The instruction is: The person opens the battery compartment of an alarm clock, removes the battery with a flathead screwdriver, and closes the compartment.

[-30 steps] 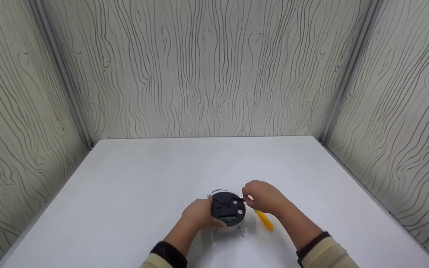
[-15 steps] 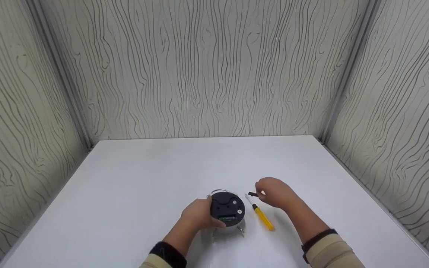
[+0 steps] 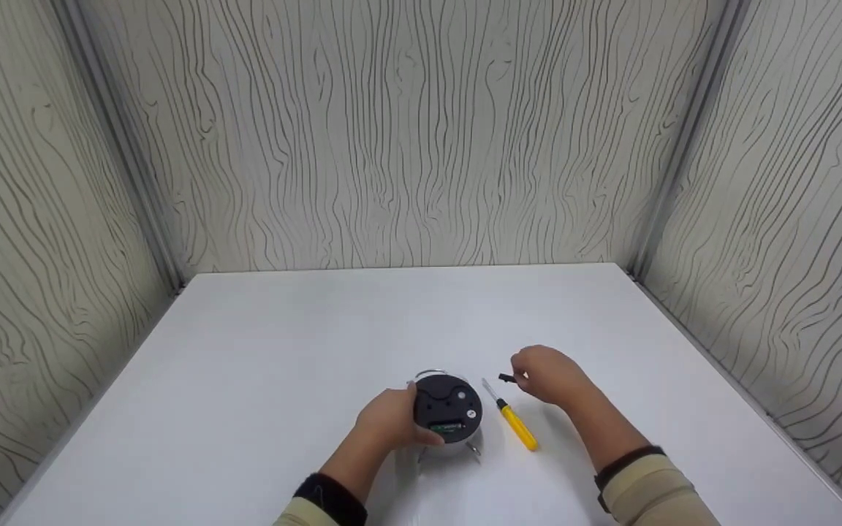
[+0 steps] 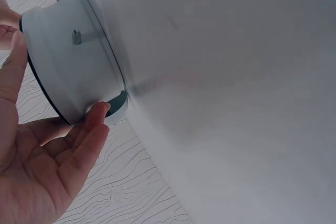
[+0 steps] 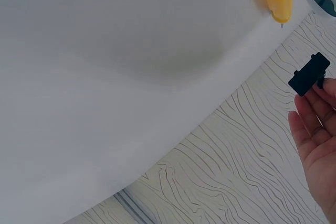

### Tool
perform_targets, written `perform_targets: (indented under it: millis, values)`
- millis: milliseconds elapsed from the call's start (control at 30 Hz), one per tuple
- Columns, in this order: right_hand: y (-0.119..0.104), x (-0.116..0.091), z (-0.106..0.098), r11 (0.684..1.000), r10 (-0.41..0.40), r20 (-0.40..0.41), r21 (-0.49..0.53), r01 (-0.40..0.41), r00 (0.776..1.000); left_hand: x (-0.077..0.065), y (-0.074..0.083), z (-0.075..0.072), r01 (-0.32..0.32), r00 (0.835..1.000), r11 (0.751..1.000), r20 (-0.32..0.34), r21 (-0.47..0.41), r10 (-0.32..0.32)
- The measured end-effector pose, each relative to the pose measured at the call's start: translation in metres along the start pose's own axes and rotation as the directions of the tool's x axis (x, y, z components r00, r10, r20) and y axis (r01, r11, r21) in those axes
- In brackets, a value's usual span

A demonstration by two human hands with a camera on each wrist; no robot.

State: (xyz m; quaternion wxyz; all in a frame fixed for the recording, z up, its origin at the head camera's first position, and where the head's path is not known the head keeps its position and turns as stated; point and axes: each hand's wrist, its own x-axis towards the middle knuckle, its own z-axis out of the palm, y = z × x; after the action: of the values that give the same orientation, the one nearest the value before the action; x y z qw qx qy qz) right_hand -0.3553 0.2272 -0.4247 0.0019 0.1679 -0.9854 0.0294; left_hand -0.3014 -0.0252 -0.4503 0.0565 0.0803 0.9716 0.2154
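A round alarm clock (image 3: pixel 452 402) lies with its black back facing up, its silver feet pointing toward me. My left hand (image 3: pixel 389 420) grips it by the left side, thumb at the lower edge of the back. In the left wrist view, the fingers curve along the pale casing (image 4: pixel 71 61). A battery (image 3: pixel 446 428) with green on it shows in the uncovered slot of the back. To the right, my right hand (image 3: pixel 551 376) pinches a small black battery cover (image 5: pixel 309 74) by one end, apart from the clock. Its tabs show in the right wrist view.
Between the clock and my right hand, a yellow-handled screwdriver (image 3: pixel 517 426) rests on the white table (image 3: pixel 304 351), tip pointing away. Walls with a wood-grain pattern (image 3: pixel 406 131) enclose the back and both sides.
My right hand has drawn the battery cover away from the clock, to the right, exposing the screwdriver's shaft to view. My left hand and the clock have stayed in place.
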Motion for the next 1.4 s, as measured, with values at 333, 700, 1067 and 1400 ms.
perform_targets:
  millis: [333,700,1067,1400]
  values:
    - [0.009,0.001,0.017,0.998,0.014,0.029,-0.059,-0.012,0.999,-0.001,0.001,0.0,0.012,1.0,1.0,-0.009,0.001,-0.012]
    - [0.01,0.001,0.034,0.99,-0.006,0.067,-0.137,0.015,0.998,0.0,-0.001,0.002,0.011,1.0,1.0,-0.011,-0.015,-0.011]
    - [0.006,-0.001,0.041,0.988,0.005,0.071,-0.152,0.006,0.997,0.0,-0.002,0.001,-0.005,1.0,1.0,-0.004,-0.002,0.005]
    - [0.0,-0.002,0.048,0.986,0.02,0.093,-0.166,-0.004,0.995,0.0,-0.002,0.001,-0.001,1.0,1.0,0.005,0.0,0.001]
